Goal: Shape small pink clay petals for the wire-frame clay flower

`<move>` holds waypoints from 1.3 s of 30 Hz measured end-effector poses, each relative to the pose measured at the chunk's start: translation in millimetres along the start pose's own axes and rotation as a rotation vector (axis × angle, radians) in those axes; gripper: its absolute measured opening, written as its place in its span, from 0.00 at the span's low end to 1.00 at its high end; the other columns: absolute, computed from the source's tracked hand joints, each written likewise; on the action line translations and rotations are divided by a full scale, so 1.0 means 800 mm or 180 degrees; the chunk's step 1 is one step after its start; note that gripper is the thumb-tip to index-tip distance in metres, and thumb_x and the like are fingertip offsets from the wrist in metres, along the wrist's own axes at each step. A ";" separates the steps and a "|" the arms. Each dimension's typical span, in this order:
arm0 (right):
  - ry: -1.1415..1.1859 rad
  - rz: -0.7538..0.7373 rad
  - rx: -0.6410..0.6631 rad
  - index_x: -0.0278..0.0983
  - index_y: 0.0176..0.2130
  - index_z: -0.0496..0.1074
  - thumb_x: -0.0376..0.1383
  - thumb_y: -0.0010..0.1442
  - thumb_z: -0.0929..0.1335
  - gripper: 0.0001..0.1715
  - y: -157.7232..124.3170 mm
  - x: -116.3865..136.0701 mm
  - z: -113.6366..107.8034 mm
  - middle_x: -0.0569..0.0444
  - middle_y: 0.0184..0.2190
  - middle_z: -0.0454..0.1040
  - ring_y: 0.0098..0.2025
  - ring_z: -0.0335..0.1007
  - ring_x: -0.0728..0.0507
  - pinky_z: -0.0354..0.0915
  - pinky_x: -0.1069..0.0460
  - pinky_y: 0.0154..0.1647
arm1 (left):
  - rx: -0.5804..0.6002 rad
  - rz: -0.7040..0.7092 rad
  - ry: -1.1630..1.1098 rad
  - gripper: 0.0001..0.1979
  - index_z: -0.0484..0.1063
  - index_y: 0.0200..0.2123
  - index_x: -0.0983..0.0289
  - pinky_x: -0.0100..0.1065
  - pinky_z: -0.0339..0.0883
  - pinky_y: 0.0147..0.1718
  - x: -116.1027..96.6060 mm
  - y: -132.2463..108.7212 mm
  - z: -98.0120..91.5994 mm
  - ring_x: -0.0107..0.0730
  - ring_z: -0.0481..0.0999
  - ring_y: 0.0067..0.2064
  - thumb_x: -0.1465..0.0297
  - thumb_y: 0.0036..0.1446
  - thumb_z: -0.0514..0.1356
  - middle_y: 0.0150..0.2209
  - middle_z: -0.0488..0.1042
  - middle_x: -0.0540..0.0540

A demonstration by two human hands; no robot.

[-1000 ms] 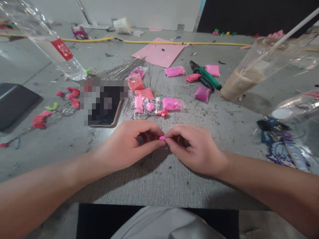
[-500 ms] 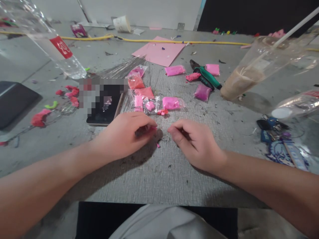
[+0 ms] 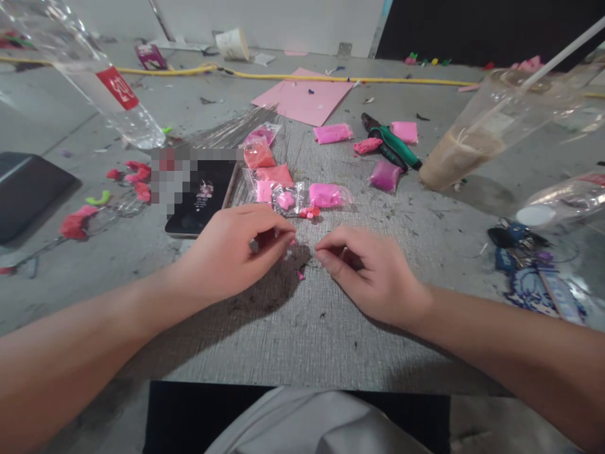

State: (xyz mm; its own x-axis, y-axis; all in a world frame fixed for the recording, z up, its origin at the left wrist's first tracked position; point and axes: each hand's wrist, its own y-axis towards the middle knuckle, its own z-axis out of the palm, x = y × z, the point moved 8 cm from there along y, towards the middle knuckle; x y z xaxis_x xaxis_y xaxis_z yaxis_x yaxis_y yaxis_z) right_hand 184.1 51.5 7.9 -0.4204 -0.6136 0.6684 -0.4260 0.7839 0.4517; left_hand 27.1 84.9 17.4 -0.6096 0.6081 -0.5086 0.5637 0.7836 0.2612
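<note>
My left hand is closed in a pinch, and a small pink bit of clay shows at its fingertips. Facing it across a narrow gap, my right hand pinches thumb and forefinger together; anything between them is too small to make out. A tiny pink scrap lies on the grey table below the fingertips. Just beyond the hands are red and pink clay bits, a clear packet with a pink clay piece and a bright pink clay packet.
A phone lies beyond my left wrist, beside thin wires. Farther back are green-handled pliers and pink paper. A water bottle stands left; a drink cup, another bottle and keys are right.
My left fingertips have shifted slightly up and left, and the pink bit shows at their lower edge. My right fingertips have moved slightly left and stay pinched.
</note>
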 end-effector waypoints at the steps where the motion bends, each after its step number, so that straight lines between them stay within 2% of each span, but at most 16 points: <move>1: 0.0051 -0.0109 -0.0026 0.37 0.42 0.75 0.32 0.70 0.69 0.03 -0.001 0.003 0.000 0.53 0.35 0.78 0.35 0.73 0.48 0.69 0.52 0.36 | 0.0007 -0.0111 -0.0185 0.09 0.80 0.40 0.63 0.32 0.68 0.33 -0.002 -0.001 -0.001 0.30 0.76 0.33 0.66 0.67 0.60 0.34 0.79 0.53; 3: 0.0177 -0.0403 -0.0090 0.38 0.45 0.76 0.31 0.70 0.69 0.05 -0.004 0.012 -0.002 0.51 0.40 0.79 0.39 0.75 0.46 0.72 0.51 0.39 | 0.0165 -0.0419 -0.0719 0.10 0.80 0.37 0.62 0.29 0.67 0.27 -0.005 -0.003 0.005 0.27 0.75 0.28 0.65 0.67 0.60 0.30 0.79 0.50; 6: 0.0286 -0.0758 -0.0079 0.40 0.49 0.77 0.30 0.70 0.69 0.10 -0.008 0.023 -0.003 0.49 0.42 0.77 0.42 0.76 0.46 0.74 0.50 0.42 | 0.0482 -0.0791 -0.1559 0.10 0.79 0.34 0.62 0.26 0.67 0.22 -0.009 -0.011 0.023 0.25 0.74 0.24 0.65 0.66 0.62 0.25 0.77 0.48; 12: 0.0361 -0.0880 0.0006 0.43 0.54 0.78 0.27 0.70 0.67 0.17 -0.009 0.030 -0.005 0.51 0.42 0.74 0.41 0.74 0.47 0.73 0.51 0.39 | 0.0737 -0.1183 -0.2450 0.09 0.78 0.31 0.63 0.24 0.69 0.19 -0.014 -0.024 0.041 0.23 0.72 0.23 0.68 0.65 0.62 0.24 0.75 0.48; 17: 0.0468 -0.0924 -0.0054 0.40 0.54 0.79 0.28 0.68 0.70 0.16 -0.009 0.032 -0.005 0.49 0.41 0.73 0.40 0.73 0.48 0.72 0.53 0.34 | 0.0752 -0.1231 -0.2585 0.08 0.78 0.32 0.63 0.22 0.68 0.19 -0.016 -0.024 0.041 0.22 0.71 0.22 0.70 0.64 0.63 0.22 0.73 0.47; 23: 0.0499 -0.0776 -0.0144 0.39 0.48 0.80 0.29 0.68 0.70 0.10 -0.006 0.027 -0.007 0.50 0.41 0.75 0.40 0.75 0.48 0.74 0.51 0.39 | 0.0765 -0.1297 -0.2495 0.07 0.78 0.31 0.64 0.23 0.69 0.20 -0.014 -0.025 0.044 0.23 0.72 0.23 0.70 0.63 0.63 0.24 0.75 0.48; 28: 0.0502 -0.0600 -0.0281 0.37 0.43 0.78 0.29 0.65 0.74 0.05 -0.004 0.024 -0.011 0.52 0.37 0.79 0.36 0.76 0.49 0.75 0.53 0.37 | 0.0785 -0.1298 -0.2364 0.08 0.78 0.33 0.64 0.23 0.67 0.19 -0.012 -0.026 0.045 0.23 0.71 0.22 0.67 0.64 0.64 0.22 0.73 0.47; 33: 0.0303 -0.0862 -0.0276 0.36 0.43 0.78 0.26 0.65 0.72 0.07 -0.007 0.033 -0.011 0.50 0.38 0.80 0.37 0.77 0.48 0.75 0.53 0.37 | 0.0819 -0.1324 -0.2394 0.09 0.78 0.33 0.64 0.22 0.67 0.20 -0.011 -0.026 0.047 0.23 0.71 0.23 0.67 0.64 0.63 0.23 0.73 0.48; 39: 0.0293 -0.0937 -0.0237 0.35 0.43 0.78 0.24 0.64 0.70 0.09 -0.007 0.036 -0.011 0.48 0.37 0.79 0.38 0.77 0.47 0.75 0.52 0.38 | 0.0855 -0.1293 -0.2446 0.08 0.78 0.32 0.64 0.22 0.66 0.20 -0.011 -0.026 0.048 0.22 0.70 0.23 0.68 0.62 0.63 0.23 0.73 0.47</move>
State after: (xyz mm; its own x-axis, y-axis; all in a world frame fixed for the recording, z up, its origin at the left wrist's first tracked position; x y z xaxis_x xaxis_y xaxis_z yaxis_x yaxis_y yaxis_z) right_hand 181.4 30.2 29.6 -0.2120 -0.8067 0.5516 -0.4573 0.5808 0.6735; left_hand 42.1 58.9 -14.9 -0.3045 -0.0362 -0.9518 0.5564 0.8043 -0.2086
